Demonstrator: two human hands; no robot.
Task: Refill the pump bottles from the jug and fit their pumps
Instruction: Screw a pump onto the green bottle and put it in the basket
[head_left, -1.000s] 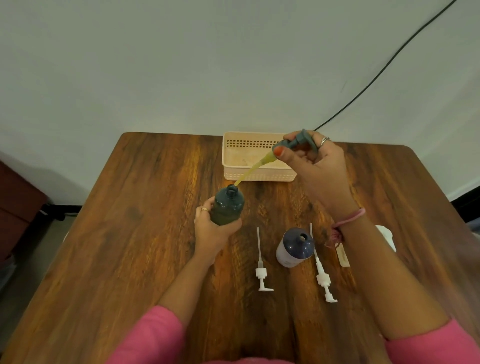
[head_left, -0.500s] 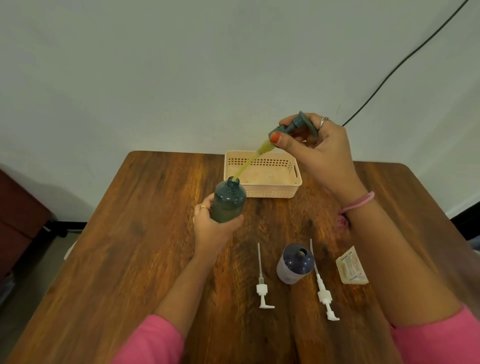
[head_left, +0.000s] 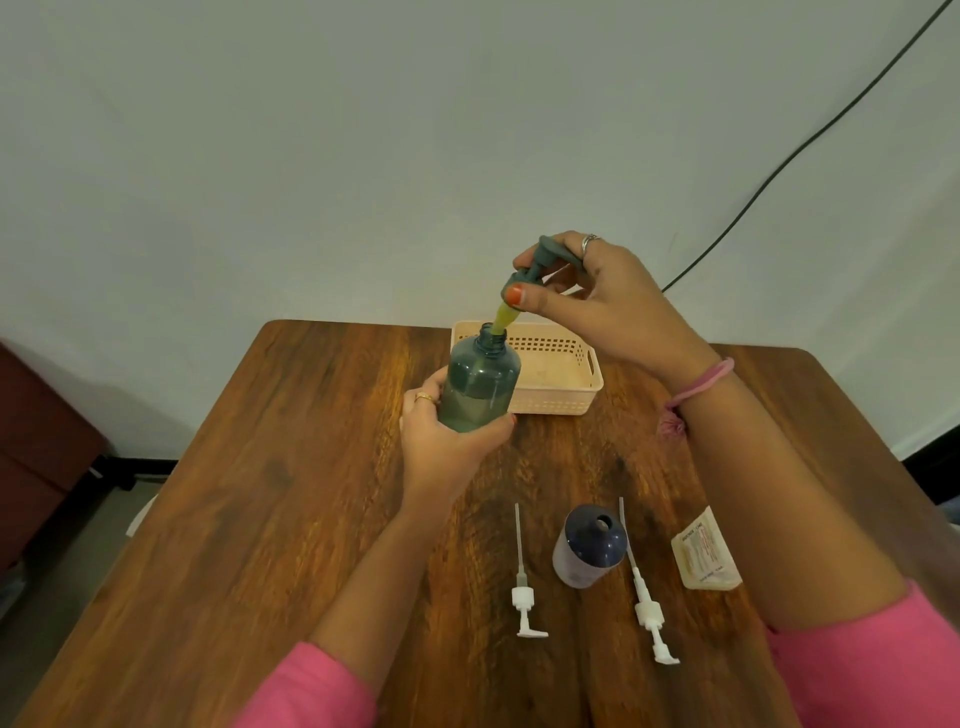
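Head view: a teal pump (head_left: 540, 260) going into a teal bottle (head_left: 480, 387) held above the wooden table (head_left: 270, 493).

Left hand (head_left: 447, 441) curls round the lower half of the translucent teal bottle, which is tilted slightly, partly filled with a pale liquid, its open neck at 12 o'clock. Right hand (head_left: 602, 296) pinches the teal pump head just above, at 1 o'clock from the neck; the yellowish stem enters the mouth. Behind the bottle, touching it in view, sits a beige slotted basket (head_left: 571, 384) near the table's far edge. At 6 o'clock, well apart, a dark blue bottle (head_left: 589, 545) stands open, with a white pump (head_left: 523, 582) lying to its left and another white pump (head_left: 644, 592) just to its right. A sachet (head_left: 704, 553) lies at 4 o'clock. Bare wood spreads wide toward 9 o'clock, up to the left edge.
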